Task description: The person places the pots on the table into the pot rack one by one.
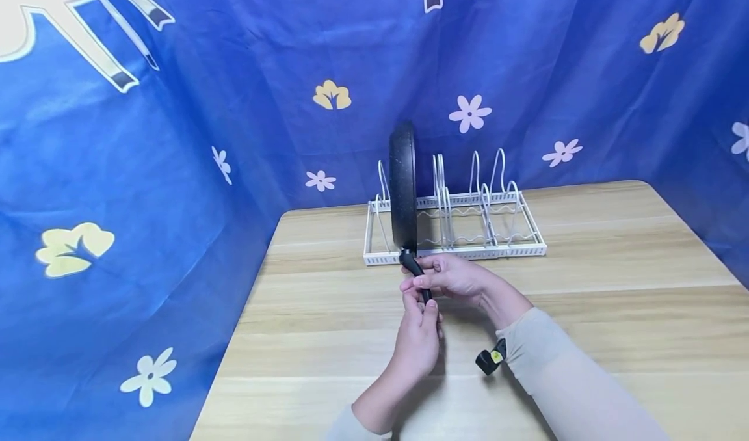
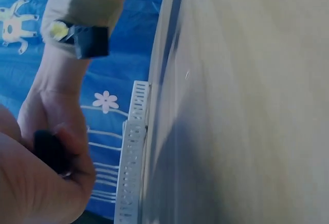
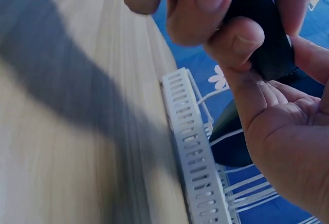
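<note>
A black frying pan (image 1: 402,187) stands on its edge at the left part of a white wire rack (image 1: 521,251), its handle pointing toward me. My right hand (image 1: 459,277) pinches the handle (image 1: 413,265) between thumb and fingers, close to the pan body. Lower down, the left hand (image 1: 418,340) grips the handle's near end. Fingers partly cover the handle (image 3: 264,39) in the right wrist view. In the left wrist view the black handle end (image 2: 50,149) shows between the hands. Whether the pan's rim rests on the rack's base cannot be made out.
Upright wire dividers (image 1: 441,207) rise from the rack, to the right of the pan. The wooden table (image 1: 614,337) extends around it. Blue patterned cloth (image 1: 246,90) hangs behind and at both sides. A small black camera (image 1: 490,358) is strapped to the right wrist.
</note>
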Tool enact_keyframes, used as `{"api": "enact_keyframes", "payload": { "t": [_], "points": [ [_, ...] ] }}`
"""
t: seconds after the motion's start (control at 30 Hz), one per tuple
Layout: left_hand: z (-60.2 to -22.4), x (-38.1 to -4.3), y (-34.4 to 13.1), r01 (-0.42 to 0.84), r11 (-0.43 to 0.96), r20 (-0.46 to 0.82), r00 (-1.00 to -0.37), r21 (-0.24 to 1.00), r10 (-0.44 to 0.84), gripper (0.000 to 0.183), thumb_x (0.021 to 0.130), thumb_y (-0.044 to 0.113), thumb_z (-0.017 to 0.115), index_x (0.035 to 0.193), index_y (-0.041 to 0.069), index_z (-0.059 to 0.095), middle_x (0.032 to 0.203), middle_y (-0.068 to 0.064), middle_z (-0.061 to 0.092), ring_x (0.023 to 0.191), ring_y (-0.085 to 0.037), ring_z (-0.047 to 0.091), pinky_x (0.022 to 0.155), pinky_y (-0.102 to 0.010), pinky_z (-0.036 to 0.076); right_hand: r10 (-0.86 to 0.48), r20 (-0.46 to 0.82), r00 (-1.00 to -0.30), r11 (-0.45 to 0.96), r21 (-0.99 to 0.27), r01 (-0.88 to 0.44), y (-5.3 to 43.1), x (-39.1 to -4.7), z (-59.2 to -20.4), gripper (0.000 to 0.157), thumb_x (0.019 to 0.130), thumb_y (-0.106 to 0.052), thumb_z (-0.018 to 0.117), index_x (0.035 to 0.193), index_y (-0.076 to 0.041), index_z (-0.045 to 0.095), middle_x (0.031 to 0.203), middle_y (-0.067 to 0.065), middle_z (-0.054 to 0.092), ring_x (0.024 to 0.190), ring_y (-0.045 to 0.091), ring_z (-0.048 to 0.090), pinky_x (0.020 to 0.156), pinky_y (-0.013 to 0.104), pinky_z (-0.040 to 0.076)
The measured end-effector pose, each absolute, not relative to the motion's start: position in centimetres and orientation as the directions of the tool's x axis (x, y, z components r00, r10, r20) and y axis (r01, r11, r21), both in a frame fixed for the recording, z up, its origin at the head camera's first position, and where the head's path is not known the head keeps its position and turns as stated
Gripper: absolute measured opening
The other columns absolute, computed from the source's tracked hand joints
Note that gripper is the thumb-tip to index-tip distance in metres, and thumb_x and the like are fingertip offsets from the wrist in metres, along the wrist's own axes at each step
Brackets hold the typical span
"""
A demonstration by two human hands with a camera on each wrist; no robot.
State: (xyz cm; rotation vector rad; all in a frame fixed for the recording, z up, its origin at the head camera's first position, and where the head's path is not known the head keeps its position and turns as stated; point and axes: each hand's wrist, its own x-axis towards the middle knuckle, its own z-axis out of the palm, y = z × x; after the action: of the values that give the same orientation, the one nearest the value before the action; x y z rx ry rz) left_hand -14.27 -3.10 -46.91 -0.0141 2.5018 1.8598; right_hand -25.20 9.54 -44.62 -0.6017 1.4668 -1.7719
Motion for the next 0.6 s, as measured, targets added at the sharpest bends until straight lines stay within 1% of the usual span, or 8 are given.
{"api": "enact_keyframes", "payload": {
  "t": [0.03,0.1,0.13,0.2,0.3,0.37,0.5,0.6],
  "points": [
    [-46.9,-14.4,-3.4,-0.042,0.259,-0.054,-0.998,0.965,0.039,0.025,0.109,0.022,0.039,0.131,0.011,0.036,0.089,-0.008,0.059,0.067,-0.016,0.057,0.059,-0.028,0.052,-0.787,-0.099,-0.609,-0.059,-0.970,0.234,9.6,-25.2,-44.7,0.051,0.098,-0.003,0.059,0.140,0.018,0.038,0.114,0.011,0.076,0.097,0.011,0.072,0.087,0.025,0.058],
    [-46.8,-14.7,-4.0,-0.068,0.240,-0.092,-0.992,0.968,0.091,0.025,0.108,0.023,0.040,0.129,0.009,0.037,0.092,-0.010,0.060,0.067,-0.016,0.059,0.056,-0.029,0.054,-0.787,-0.092,-0.610,-0.039,-0.979,0.199,9.7,-25.2,-44.9,0.049,0.098,-0.003,0.058,0.138,0.019,0.040,0.121,0.020,0.071,0.099,0.011,0.071,0.088,0.026,0.058],
    [-46.8,-14.7,-4.3,-0.073,0.243,-0.103,-0.988,0.967,0.113,0.025,0.108,0.023,0.041,0.128,0.008,0.038,0.093,-0.011,0.062,0.069,-0.016,0.061,0.056,-0.030,0.056,-0.786,-0.091,-0.612,-0.028,-0.983,0.182,9.7,-25.2,-45.0,0.048,0.098,-0.003,0.058,0.137,0.019,0.041,0.124,0.023,0.069,0.100,0.011,0.070,0.088,0.026,0.058],
    [-46.6,-14.9,-5.0,-0.065,0.279,-0.111,-0.982,0.958,0.151,0.025,0.108,0.023,0.042,0.126,0.006,0.041,0.097,-0.013,0.064,0.073,-0.017,0.065,0.061,-0.029,0.056,-0.775,-0.097,-0.624,-0.007,-0.987,0.161,9.5,-25.1,-45.0,0.048,0.098,-0.004,0.060,0.137,0.018,0.042,0.128,0.028,0.065,0.100,0.011,0.070,0.088,0.026,0.057],
    [-46.4,-15.2,-5.9,-0.045,0.361,-0.115,-0.978,0.932,0.176,0.025,0.107,0.023,0.045,0.125,0.005,0.046,0.101,-0.014,0.069,0.078,-0.016,0.070,0.069,-0.027,0.055,-0.755,-0.111,-0.647,0.016,-0.988,0.151,9.1,-25.0,-45.2,0.052,0.098,-0.007,0.062,0.139,0.017,0.041,0.128,0.029,0.065,0.100,0.013,0.070,0.091,0.028,0.057],
    [-46.4,-15.5,-6.5,-0.036,0.406,-0.119,-0.976,0.913,0.182,0.025,0.105,0.023,0.050,0.122,0.004,0.051,0.100,-0.013,0.072,0.078,-0.014,0.070,0.071,-0.027,0.055,-0.737,-0.129,-0.664,0.036,-0.988,0.151,8.8,-24.9,-45.4,0.056,0.097,-0.009,0.063,0.142,0.016,0.039,0.128,0.027,0.066,0.102,0.015,0.071,0.094,0.030,0.056],
    [-46.6,-16.1,-7.3,-0.050,0.456,-0.138,-0.977,0.888,0.163,0.025,0.100,0.024,0.061,0.117,0.004,0.060,0.096,-0.008,0.074,0.075,-0.012,0.070,0.072,-0.032,0.059,-0.703,-0.155,-0.694,0.081,-0.987,0.139,8.2,-24.8,-45.7,0.060,0.097,-0.010,0.063,0.146,0.013,0.036,0.128,0.025,0.066,0.110,0.019,0.071,0.103,0.033,0.053],
    [-47.0,-16.6,-7.6,-0.070,0.463,-0.155,-0.977,0.884,0.147,0.024,0.098,0.023,0.065,0.115,0.005,0.063,0.096,-0.006,0.073,0.074,-0.012,0.070,0.072,-0.035,0.062,-0.682,-0.165,-0.713,0.103,-0.986,0.129,7.9,-24.8,-46.0,0.060,0.098,-0.010,0.063,0.147,0.013,0.036,0.126,0.025,0.067,0.112,0.022,0.070,0.105,0.035,0.052]
  ]
}}
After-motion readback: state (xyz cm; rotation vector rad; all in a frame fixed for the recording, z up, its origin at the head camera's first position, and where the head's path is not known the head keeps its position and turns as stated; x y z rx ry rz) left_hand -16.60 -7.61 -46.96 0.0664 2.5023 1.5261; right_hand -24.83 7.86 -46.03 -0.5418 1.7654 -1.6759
